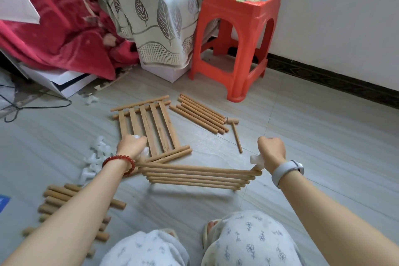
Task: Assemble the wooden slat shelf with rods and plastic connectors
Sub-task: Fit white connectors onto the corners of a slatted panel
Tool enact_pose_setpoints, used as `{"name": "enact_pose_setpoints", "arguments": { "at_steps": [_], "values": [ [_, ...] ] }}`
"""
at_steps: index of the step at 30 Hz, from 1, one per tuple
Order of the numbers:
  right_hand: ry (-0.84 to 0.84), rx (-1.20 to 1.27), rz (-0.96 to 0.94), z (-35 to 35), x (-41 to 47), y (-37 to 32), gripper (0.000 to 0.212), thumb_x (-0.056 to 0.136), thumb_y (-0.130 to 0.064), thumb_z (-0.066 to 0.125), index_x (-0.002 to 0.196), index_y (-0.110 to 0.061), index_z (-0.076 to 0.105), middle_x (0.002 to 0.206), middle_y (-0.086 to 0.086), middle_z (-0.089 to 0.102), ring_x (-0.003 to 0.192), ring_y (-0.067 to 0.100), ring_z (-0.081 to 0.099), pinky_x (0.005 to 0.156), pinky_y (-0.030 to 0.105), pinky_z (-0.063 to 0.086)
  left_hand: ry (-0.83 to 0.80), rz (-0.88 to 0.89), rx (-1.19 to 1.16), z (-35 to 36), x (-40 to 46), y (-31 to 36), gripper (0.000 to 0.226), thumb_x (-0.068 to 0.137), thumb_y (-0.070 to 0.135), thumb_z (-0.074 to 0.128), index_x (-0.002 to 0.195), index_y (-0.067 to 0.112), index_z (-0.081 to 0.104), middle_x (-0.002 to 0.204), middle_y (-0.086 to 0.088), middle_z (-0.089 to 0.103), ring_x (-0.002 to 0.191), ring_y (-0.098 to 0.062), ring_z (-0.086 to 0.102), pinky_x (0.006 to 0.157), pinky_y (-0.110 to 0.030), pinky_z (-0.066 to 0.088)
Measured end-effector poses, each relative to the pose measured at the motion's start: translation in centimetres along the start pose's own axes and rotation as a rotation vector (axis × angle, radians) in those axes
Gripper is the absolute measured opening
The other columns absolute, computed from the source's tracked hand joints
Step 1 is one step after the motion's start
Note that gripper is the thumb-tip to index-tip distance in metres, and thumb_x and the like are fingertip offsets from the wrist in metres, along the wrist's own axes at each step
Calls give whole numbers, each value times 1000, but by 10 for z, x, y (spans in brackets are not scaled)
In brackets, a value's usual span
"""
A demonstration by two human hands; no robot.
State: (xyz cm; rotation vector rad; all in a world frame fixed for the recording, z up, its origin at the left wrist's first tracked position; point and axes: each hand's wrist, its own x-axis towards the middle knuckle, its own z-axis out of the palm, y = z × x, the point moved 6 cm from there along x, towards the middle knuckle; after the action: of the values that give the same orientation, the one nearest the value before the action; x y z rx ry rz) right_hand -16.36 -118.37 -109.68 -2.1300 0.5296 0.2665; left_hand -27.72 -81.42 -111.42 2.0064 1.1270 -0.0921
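Wooden slat panel [194,176] edge-on, lifted | both hands: left [132,146], right [271,150] each clenched on its white end connectors

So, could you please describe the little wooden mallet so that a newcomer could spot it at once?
Start at the red plastic stool by the wall and look down to the loose rods on the floor before it. The mallet lies at their right end, the only piece with a short crosswise head.

Soft, even daylight fills my view. The slat panel [194,176] I hold up casts a faint blurred shadow on the floor [302,136]. Edges bow from wide-angle distortion; no glare.
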Motion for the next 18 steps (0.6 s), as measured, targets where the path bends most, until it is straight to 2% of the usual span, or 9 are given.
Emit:
{"name": "enact_pose_setpoints", "arguments": {
  "at_steps": [2,4,7,10,12,13,15,17,18],
  "values": [
    [-83,179,192,0,-1,7,11,85,-6,43,79,-6,52,83,12,51,76,28,45,61,30,36,-58,-33,27,-1,-1,-3,40,90,24,49,121,-3,51,107,-21,59,87,-34,59,77,-39,50],
    [-158,179,244,-1,-3,5,14,89,-6,41,91,-4,55,85,13,53,79,29,49,63,34,40,-69,-10,45,-4,-3,-1,47,92,32,51,125,-1,51,104,-20,61,87,-34,61,80,-41,54],
    [-171,192,176,-7,8,-13,19,91,-7,40,94,-1,58,79,12,57,77,31,55,70,41,46,-98,38,-1,-14,3,11,51,91,43,50,124,3,51,105,-18,65,90,-35,65,78,-50,56],
    [-115,301,31,-11,22,-48,21,90,-4,40,92,2,60,76,13,56,66,28,53,62,34,46,-48,142,-141,-35,8,38,37,91,44,51,96,8,58,96,-14,69,88,-33,67,75,-53,56],
    [-73,269,-59,-9,28,-62,19,88,-6,43,87,2,61,74,9,49,62,24,46,54,29,40,63,263,-177,-47,2,52,38,91,45,51,83,9,59,89,-7,70,89,-28,64,81,-48,54],
    [-85,188,-89,-4,30,-65,15,87,-6,46,85,1,59,72,7,45,64,25,45,51,28,40,125,302,-191,-49,-3,52,41,91,45,52,82,6,59,85,-6,70,86,-28,62,80,-43,53],
    [-189,25,-108,16,30,-56,12,85,-4,50,74,-5,50,69,6,40,67,26,45,54,28,44,175,322,-228,-41,-10,40,38,91,42,55,81,5,59,74,-6,61,72,-27,54,62,-33,43],
    [-290,57,-38,45,38,-28,16,85,-2,51,70,-6,49,70,10,43,63,24,48,60,31,43,135,285,-290,-22,-3,13,25,92,36,56,93,13,63,76,6,57,64,-19,49,52,-28,40],
    [-306,75,-32,58,40,-13,14,86,-2,50,73,-4,52,71,11,44,59,21,48,59,29,41,103,264,-310,-10,3,-5,24,92,34,57,99,12,64,87,12,60,68,-17,53,55,-26,44]
  ]
}}
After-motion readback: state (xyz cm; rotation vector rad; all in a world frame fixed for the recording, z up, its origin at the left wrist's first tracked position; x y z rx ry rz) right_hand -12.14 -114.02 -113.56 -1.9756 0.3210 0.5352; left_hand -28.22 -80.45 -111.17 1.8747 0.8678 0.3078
